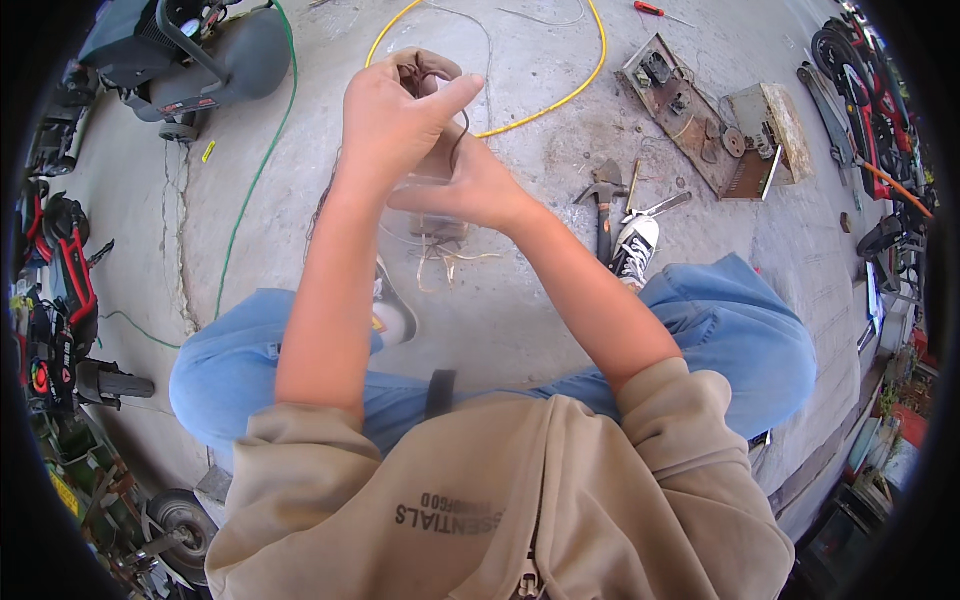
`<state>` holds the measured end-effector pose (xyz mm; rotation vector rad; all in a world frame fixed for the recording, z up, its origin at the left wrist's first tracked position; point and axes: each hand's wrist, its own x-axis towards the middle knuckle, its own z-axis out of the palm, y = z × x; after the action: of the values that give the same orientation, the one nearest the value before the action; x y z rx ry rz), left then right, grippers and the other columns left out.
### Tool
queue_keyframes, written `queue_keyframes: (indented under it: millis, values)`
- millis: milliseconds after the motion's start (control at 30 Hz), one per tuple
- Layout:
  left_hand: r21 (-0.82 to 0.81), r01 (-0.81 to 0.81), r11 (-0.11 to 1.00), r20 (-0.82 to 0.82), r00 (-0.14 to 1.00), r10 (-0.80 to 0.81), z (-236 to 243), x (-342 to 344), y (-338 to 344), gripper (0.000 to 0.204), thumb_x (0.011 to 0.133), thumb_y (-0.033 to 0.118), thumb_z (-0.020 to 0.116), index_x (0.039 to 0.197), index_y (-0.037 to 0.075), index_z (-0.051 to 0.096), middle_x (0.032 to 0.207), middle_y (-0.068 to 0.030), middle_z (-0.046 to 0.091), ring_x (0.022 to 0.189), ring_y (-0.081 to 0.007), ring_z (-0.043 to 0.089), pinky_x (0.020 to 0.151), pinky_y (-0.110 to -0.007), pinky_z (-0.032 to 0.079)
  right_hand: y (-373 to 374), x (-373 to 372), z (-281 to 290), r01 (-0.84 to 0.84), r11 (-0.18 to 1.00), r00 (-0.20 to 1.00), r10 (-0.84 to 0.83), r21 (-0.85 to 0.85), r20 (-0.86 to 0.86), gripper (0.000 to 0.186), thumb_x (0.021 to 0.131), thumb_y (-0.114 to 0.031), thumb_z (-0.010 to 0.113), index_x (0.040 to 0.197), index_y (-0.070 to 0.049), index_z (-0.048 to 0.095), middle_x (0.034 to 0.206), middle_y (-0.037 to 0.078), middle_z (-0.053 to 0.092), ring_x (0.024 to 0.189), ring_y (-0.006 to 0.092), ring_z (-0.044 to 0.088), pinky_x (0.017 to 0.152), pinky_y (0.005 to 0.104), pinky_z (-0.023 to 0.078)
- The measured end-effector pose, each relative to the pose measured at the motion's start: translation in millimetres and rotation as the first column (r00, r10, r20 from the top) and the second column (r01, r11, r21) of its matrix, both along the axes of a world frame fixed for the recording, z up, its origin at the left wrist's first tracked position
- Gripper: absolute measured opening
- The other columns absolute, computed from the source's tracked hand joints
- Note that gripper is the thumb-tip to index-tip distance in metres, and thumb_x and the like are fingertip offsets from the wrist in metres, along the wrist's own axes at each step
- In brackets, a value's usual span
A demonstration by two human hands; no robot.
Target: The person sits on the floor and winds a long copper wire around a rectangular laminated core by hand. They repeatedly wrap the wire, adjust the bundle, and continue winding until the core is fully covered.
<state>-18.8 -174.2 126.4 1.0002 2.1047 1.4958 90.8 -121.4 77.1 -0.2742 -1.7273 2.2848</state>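
My left hand is raised over the floor in front of me, fingers curled around loops of thin dark brown cord. A strand of the cord drops from it toward my right hand, which is just below and to the right. The right thumb points left. Its fingers are blurred and partly hidden, so I cannot tell whether they grip the strand. Beneath the hands, a small greyish block sits on the concrete, partly covered. Pale loose wires spread out from its near side.
A hammer and pliers lie by my right shoe. Beyond them is a rusty opened metal housing. A yellow hose curves ahead, a green hose runs left near an air compressor, and a red screwdriver lies far right.
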Motion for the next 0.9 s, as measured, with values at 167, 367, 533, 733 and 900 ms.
queue_keyframes:
  millis: [167, 367, 533, 733, 900]
  values:
    - [0.061, 0.174, 0.983, 0.237, 0.954, -0.184, 14, 12, 32, 0.034, 0.091, 0.035, 0.064, 0.083, 0.002, 0.063, 0.072, -0.0049, 0.060, 0.066, -0.0121, 0.058, 0.060, -0.026, 0.048, 25, 1, -5, 0.057, 0.996, 0.992, -0.064, 0.071, 0.105, 0.071, 0.064, -0.017, 0.086, 0.124, 0.000, 0.050, 0.116, 0.009, 0.062, 0.108, 0.0194, 0.060, 0.095, 0.0334, 0.046]
    - [0.024, 0.133, 0.991, 0.271, 0.953, -0.135, 10, 38, 70, 0.045, 0.099, 0.039, 0.047, 0.080, 0.000, 0.057, 0.058, -0.0081, 0.056, 0.053, -0.0205, 0.054, 0.055, -0.035, 0.045, 22, -7, -22, 0.311, 0.924, 0.949, -0.314, 0.223, -0.023, 0.048, 0.073, -0.021, 0.081, 0.111, -0.004, 0.058, 0.102, 0.004, 0.064, 0.095, 0.0150, 0.059, 0.084, 0.0321, 0.047]
    - [0.289, 0.130, 0.948, 0.330, 0.917, -0.227, -9, 55, 85, 0.044, 0.098, 0.043, 0.050, 0.095, -0.001, 0.053, 0.079, -0.0111, 0.062, 0.071, -0.0153, 0.056, 0.069, -0.030, 0.044, 18, -1, -36, 0.707, 0.685, 0.706, -0.696, 0.174, -0.129, 0.014, 0.092, -0.019, 0.061, 0.091, -0.008, 0.052, 0.082, 0.001, 0.052, 0.077, 0.0131, 0.051, 0.066, 0.0316, 0.042]
    - [-0.154, 0.374, 0.914, 0.118, 0.926, -0.359, -134, 53, 41, 0.066, 0.100, 0.057, 0.029, 0.110, -0.002, 0.057, 0.096, -0.0176, 0.068, 0.096, -0.0252, 0.065, 0.088, -0.038, 0.048, 73, 36, -52, 0.792, 0.423, 0.555, -0.799, -0.440, 0.231, 0.050, 0.099, -0.035, 0.046, 0.057, -0.018, 0.025, 0.047, -0.005, 0.020, 0.038, 0.0106, 0.019, 0.038, 0.0293, 0.016]
    - [-0.311, 0.073, 0.948, -0.229, 0.962, -0.149, -189, 103, 26, 0.055, 0.099, 0.050, 0.035, 0.079, 0.009, 0.066, 0.071, -0.0201, 0.063, 0.069, -0.0419, 0.062, 0.060, -0.049, 0.049, 68, 41, -59, 0.811, 0.436, 0.553, -0.789, -0.390, 0.267, 0.050, 0.099, -0.032, 0.047, 0.056, -0.017, 0.025, 0.048, -0.003, 0.021, 0.040, 0.0120, 0.020, 0.040, 0.0304, 0.020]
